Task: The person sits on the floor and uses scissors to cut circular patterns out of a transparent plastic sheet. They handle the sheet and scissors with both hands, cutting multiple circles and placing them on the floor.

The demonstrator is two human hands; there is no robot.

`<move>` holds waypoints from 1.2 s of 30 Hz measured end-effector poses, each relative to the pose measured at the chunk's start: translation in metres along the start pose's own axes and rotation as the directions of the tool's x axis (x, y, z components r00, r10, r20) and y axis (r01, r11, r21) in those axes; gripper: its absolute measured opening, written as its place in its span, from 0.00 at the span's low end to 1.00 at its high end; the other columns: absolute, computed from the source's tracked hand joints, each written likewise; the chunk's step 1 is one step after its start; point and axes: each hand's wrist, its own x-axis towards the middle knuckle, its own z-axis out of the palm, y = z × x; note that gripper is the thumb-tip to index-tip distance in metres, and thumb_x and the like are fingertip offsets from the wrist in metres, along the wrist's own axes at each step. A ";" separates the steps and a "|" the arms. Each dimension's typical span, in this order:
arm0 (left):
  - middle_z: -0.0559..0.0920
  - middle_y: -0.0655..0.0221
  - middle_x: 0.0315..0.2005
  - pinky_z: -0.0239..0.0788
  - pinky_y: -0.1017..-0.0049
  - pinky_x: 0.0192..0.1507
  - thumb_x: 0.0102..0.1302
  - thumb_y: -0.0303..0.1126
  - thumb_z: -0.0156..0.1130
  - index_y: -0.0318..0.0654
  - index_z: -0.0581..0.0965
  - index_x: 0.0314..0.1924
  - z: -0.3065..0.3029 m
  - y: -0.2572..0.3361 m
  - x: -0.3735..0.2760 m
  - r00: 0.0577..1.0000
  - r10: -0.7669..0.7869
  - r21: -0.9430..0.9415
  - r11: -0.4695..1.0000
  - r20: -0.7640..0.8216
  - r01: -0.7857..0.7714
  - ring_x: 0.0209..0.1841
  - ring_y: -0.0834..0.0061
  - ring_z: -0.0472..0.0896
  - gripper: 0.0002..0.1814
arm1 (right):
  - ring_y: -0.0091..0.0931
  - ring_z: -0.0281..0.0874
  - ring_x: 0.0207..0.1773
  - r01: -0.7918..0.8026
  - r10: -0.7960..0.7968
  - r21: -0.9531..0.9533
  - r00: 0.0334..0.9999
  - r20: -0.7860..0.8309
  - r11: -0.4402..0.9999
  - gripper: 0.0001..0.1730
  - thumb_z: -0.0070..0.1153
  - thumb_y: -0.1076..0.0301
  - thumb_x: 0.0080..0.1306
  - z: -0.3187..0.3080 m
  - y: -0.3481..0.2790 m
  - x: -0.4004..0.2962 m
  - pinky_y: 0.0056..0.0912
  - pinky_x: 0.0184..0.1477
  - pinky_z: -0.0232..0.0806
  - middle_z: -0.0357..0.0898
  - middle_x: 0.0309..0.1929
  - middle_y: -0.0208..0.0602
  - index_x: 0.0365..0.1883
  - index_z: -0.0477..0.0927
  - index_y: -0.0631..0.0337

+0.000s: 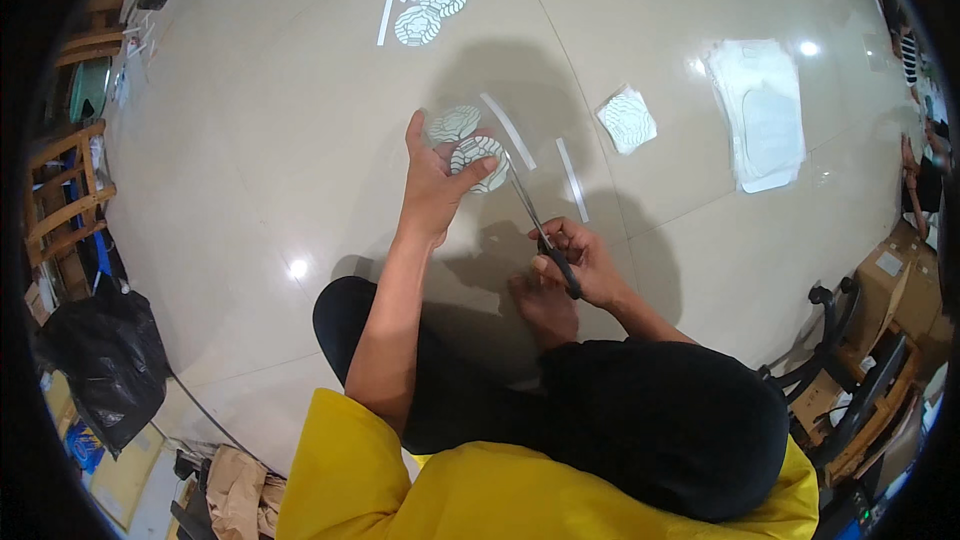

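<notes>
My left hand (439,180) pinches a round cutout (474,157) with a pale wavy-line pattern, thumb on top of it. Just beyond it a second patterned round (455,122) shows by my fingers; I cannot tell whether the two are joined. Black-handled scissors (556,259) are in my right hand (589,262), their blades pointing up to the right edge of the nearer round. Where the blade tips meet the material is too fine to tell. Two narrow white strips, one curved (510,131) and one straight (572,180), are to the right of the blades.
Several patterned rounds (418,25) and two more strips (388,6) lie farther off on the tiled floor (262,127). A small stack of patterned pieces (628,120) and a pile of clear sheets (772,120) sit rightward. A black plastic bag (109,364) stands left, cardboard boxes (892,270) right.
</notes>
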 end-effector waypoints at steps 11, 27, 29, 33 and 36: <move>0.77 0.45 0.65 0.75 0.68 0.65 0.66 0.16 0.72 0.32 0.33 0.82 0.000 0.000 -0.002 0.997 0.067 -0.031 0.997 0.043 -0.065 0.63 0.64 0.80 0.62 | 0.15 0.76 0.30 0.015 -0.015 0.005 0.998 -0.061 1.000 0.20 0.67 0.73 0.72 0.006 -0.010 0.009 0.23 0.35 0.67 0.77 0.29 0.22 0.59 0.76 0.66; 0.78 0.47 0.65 0.76 0.70 0.63 0.67 0.17 0.72 0.31 0.33 0.82 0.002 0.003 -0.005 0.995 0.088 -0.036 0.996 0.045 -0.086 0.61 0.66 0.81 0.61 | 0.13 0.76 0.30 0.027 -0.027 0.001 0.997 -0.066 1.000 0.20 0.68 0.71 0.73 0.009 -0.018 0.009 0.20 0.35 0.67 0.78 0.28 0.22 0.59 0.76 0.66; 0.78 0.46 0.65 0.76 0.70 0.64 0.67 0.17 0.71 0.31 0.33 0.82 0.003 0.006 -0.006 0.995 0.086 -0.038 0.996 0.049 -0.084 0.62 0.66 0.81 0.61 | 0.13 0.76 0.30 0.032 -0.032 0.001 0.998 -0.060 0.999 0.20 0.69 0.70 0.73 0.008 -0.017 0.010 0.20 0.34 0.67 0.78 0.28 0.22 0.59 0.76 0.66; 0.78 0.45 0.66 0.76 0.70 0.64 0.67 0.16 0.71 0.31 0.33 0.82 0.003 0.005 -0.006 0.995 0.089 -0.034 0.996 0.050 -0.087 0.62 0.66 0.80 0.61 | 0.13 0.75 0.30 0.032 -0.032 -0.004 0.997 -0.068 0.999 0.20 0.69 0.70 0.73 0.009 -0.018 0.009 0.20 0.34 0.67 0.78 0.29 0.22 0.58 0.77 0.66; 0.77 0.45 0.66 0.76 0.69 0.64 0.68 0.17 0.71 0.31 0.33 0.82 0.002 0.004 -0.005 0.995 0.087 -0.040 0.996 0.052 -0.085 0.62 0.65 0.80 0.61 | 0.13 0.75 0.30 0.024 -0.021 0.031 0.997 -0.072 0.999 0.20 0.69 0.70 0.73 0.011 -0.021 0.009 0.19 0.34 0.67 0.78 0.29 0.22 0.58 0.77 0.66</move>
